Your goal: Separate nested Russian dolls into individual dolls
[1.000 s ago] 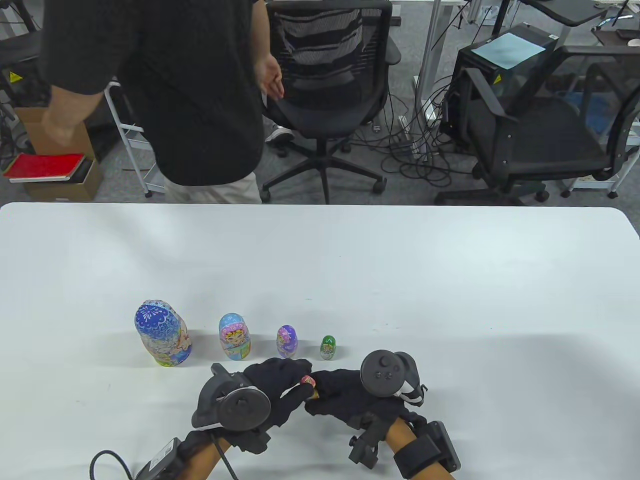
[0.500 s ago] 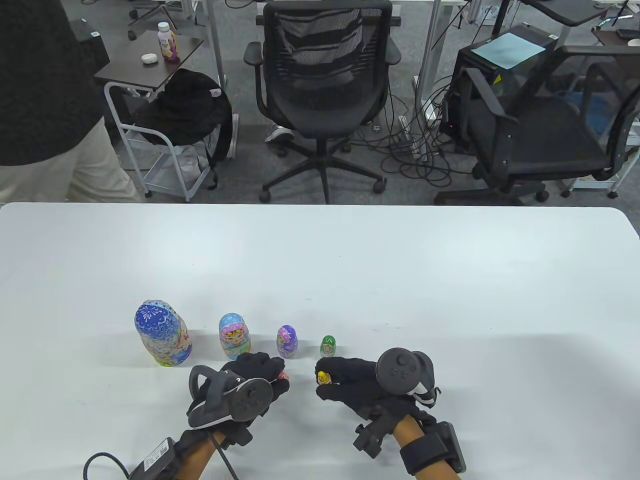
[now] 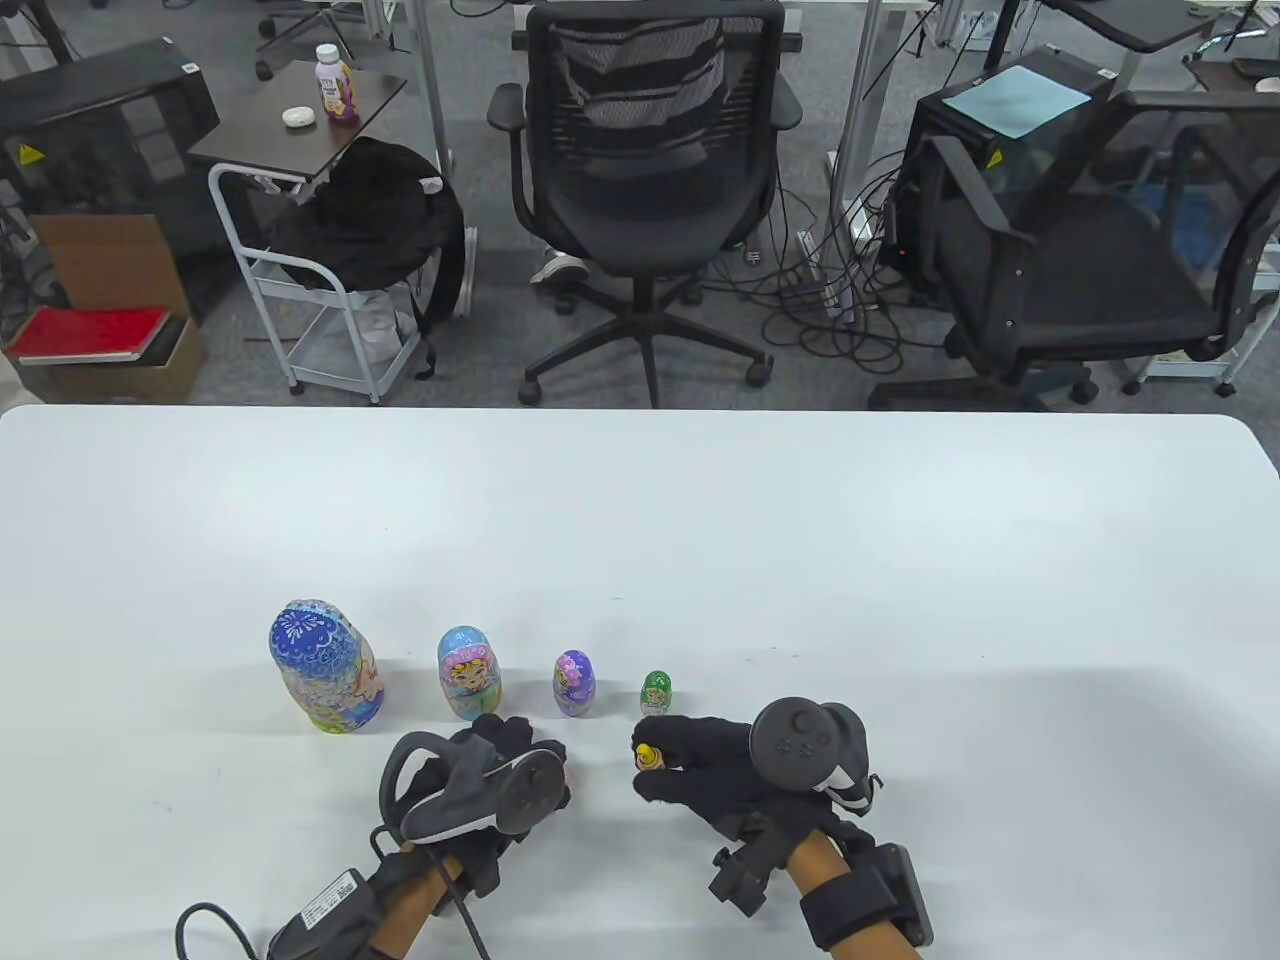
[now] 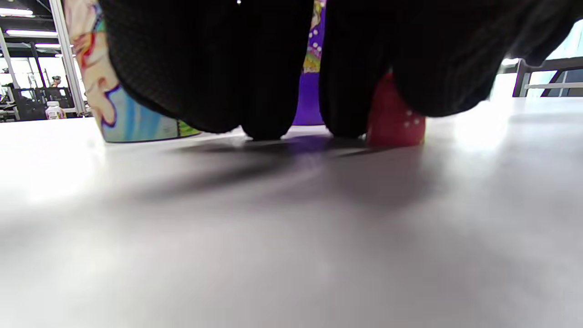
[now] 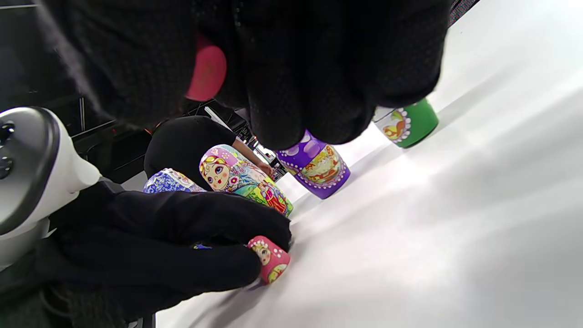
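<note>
Four closed dolls stand in a row: large blue (image 3: pixel 325 680), light blue (image 3: pixel 468 688), purple (image 3: pixel 574 684) and small green (image 3: pixel 656 693). My left hand (image 3: pixel 548 755) is low in front of the light blue and purple dolls. It pinches the red doll top (image 5: pixel 268 258), whose painted face shows; this red piece (image 4: pixel 395 125) touches the table. My right hand (image 3: pixel 652 757), just in front of the green doll, pinches a tiny yellow doll (image 3: pixel 648 755). A pink-red round base (image 5: pixel 207 68) shows between those same fingers. The hands are a short gap apart.
The white table (image 3: pixel 900 560) stretches far behind and to the right of the row. Beyond its far edge stand office chairs (image 3: pixel 640 150), a small cart (image 3: pixel 300 130) with a bottle, and boxes (image 3: pixel 100 340) on the floor.
The hands, joined on the red doll a second ago, have pulled apart; the yellow doll now shows. My left hand sank to the table. The person behind the table walked out of view.
</note>
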Tool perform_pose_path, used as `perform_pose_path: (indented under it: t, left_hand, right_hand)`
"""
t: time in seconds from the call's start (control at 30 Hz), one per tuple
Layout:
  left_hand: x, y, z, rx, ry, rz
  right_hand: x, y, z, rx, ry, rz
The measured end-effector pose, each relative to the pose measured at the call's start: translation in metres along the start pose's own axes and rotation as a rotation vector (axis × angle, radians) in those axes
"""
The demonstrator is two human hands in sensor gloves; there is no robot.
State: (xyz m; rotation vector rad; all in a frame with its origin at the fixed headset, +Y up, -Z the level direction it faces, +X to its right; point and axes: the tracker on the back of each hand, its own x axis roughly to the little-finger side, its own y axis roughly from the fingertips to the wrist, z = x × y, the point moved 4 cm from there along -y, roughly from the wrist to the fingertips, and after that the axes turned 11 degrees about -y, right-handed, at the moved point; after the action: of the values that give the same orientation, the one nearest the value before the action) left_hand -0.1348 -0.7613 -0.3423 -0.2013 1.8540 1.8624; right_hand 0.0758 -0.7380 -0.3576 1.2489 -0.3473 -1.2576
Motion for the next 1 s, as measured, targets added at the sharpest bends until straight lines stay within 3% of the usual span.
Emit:
perform_pose_path:
  t: [0.6,0.67,0.77,0.87,1.0]
  left_hand:
    - [0.004,0.002,0.009,0.011,-0.026,0.012]
    - [0.008,0.008,0.022,-0.062,0.026,0.018]
    - [0.011,0.023,0.05,-0.272,0.152,0.007]
    - [0.005,0.034,0.07,-0.415,0.26,-0.041]
    - [-0.008,0.035,0.083,-0.489,0.285,-0.096]
  right_hand:
    - [0.0,0.0,0.004,-0.026,0.037,0.008]
    - [0.0,0.0,0.005,-0.029,0.041,0.006]
    - [-0.002,-0.001,0.009,-0.046,0.033,0.006]
    - [-0.004,-0.002,0.016,-0.074,0.037,0.004]
    - [-0.008,-0.002,0.023,-0.096,0.05,-0.006]
